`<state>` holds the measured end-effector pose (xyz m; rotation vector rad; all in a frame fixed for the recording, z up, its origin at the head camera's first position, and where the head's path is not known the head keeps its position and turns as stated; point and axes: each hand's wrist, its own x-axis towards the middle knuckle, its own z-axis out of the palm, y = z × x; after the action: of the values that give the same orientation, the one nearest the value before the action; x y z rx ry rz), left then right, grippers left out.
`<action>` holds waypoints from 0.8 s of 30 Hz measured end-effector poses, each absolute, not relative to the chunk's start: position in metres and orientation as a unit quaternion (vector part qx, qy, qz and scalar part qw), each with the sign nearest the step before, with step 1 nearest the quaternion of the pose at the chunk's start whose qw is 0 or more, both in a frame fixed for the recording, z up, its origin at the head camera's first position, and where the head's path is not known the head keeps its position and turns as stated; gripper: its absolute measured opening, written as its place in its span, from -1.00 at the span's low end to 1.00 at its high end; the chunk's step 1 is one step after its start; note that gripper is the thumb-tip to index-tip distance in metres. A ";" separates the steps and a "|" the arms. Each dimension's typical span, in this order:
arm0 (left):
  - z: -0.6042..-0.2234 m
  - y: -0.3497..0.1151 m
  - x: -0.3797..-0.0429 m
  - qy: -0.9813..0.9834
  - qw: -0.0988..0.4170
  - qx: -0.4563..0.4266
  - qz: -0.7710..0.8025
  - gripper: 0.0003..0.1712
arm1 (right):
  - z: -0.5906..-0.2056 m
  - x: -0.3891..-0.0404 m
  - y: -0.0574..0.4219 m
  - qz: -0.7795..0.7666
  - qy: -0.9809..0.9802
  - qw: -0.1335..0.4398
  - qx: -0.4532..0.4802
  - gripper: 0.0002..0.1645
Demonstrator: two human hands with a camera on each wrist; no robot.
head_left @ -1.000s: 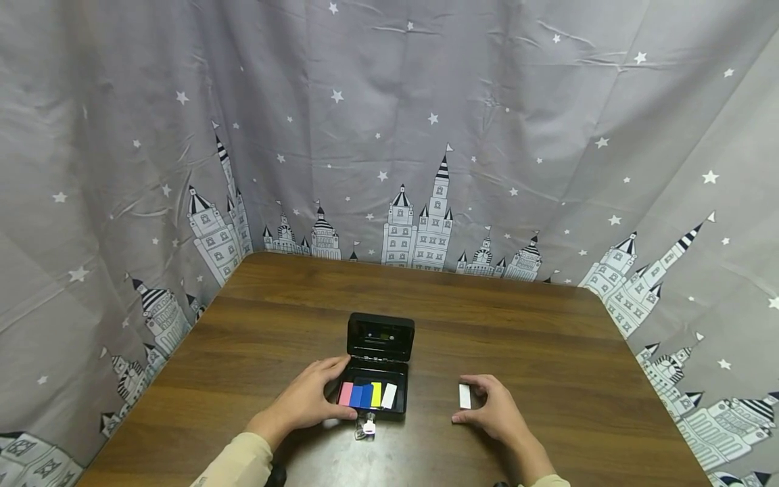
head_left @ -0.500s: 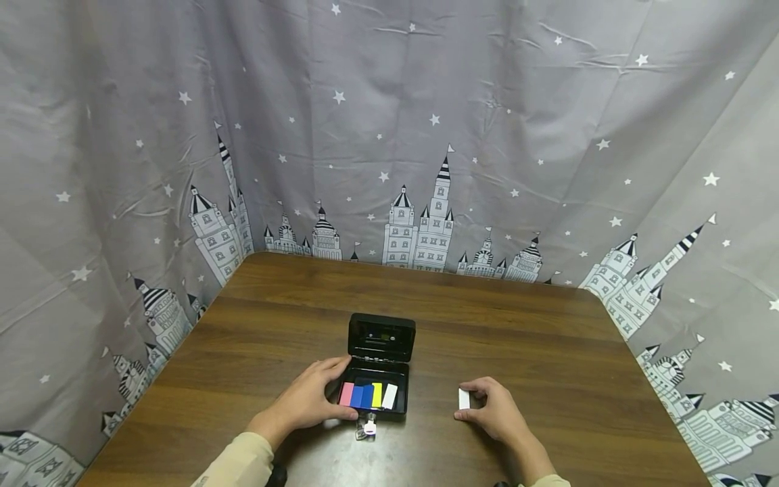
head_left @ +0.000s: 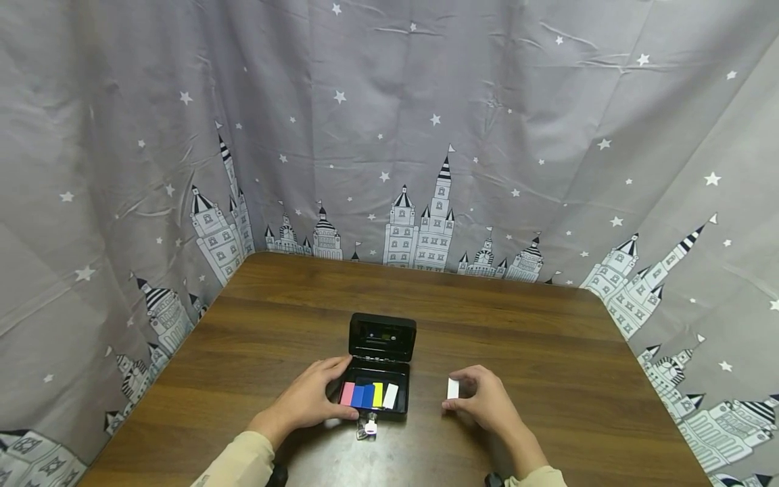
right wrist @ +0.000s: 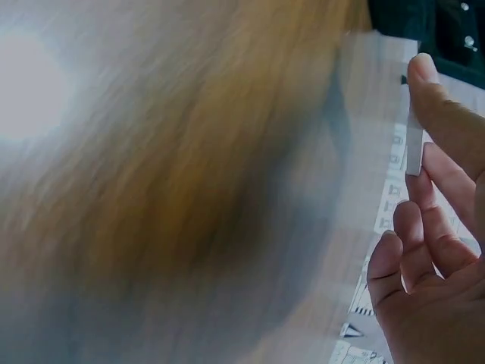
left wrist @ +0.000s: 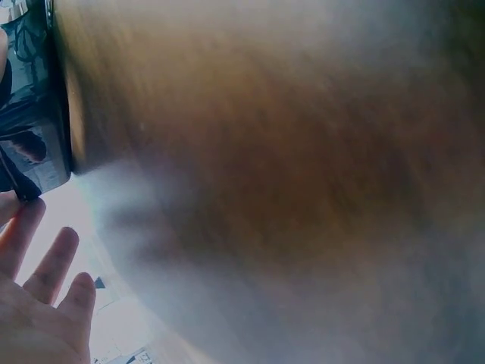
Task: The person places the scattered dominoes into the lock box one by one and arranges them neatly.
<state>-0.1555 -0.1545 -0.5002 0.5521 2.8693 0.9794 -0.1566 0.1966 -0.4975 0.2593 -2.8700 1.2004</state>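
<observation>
A small black cash box (head_left: 406,387) stands on the wooden table with its hinged lid (head_left: 382,346) raised. Inside, along the front, lie a pink block (head_left: 347,393), two blue blocks (head_left: 363,396), a yellow block (head_left: 378,395) and a white block (head_left: 391,396) in a row. My left hand (head_left: 307,399) grips the box's left side, thumb at the front corner and forefinger near the hinge. Right of the box, my right hand (head_left: 487,401) pinches another white block (head_left: 453,388) upright between thumb and fingers; in the right wrist view this block (right wrist: 414,144) appears edge-on.
Keys (head_left: 370,427) hang at the front of the box. Bare wooden tabletop (head_left: 499,325) stretches behind and to the right. A grey curtain (head_left: 389,101) printed with castles and stars surrounds the table's far side and flanks.
My right hand has moved left and slightly up with the white block, nearer the box. The left hand and the box have stayed in place.
</observation>
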 end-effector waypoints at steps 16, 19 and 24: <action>-0.502 -0.155 -0.156 0.930 0.027 0.177 0.321 0.25 | -0.494 -0.161 0.148 0.398 -0.903 0.001 0.162 -0.40; -0.502 -0.155 -0.156 0.929 0.025 0.179 0.324 0.25 | -0.493 -0.161 0.138 0.402 -0.900 -0.005 0.169 -0.40; -0.504 -0.155 -0.157 0.929 0.024 0.178 0.323 0.25 | -0.493 -0.161 0.124 0.408 -0.896 -0.010 0.174 -0.41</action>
<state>-0.1566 -0.1548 -0.5037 0.5523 2.8759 0.9997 -0.1605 0.1238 -0.4930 0.5503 -2.8330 1.2909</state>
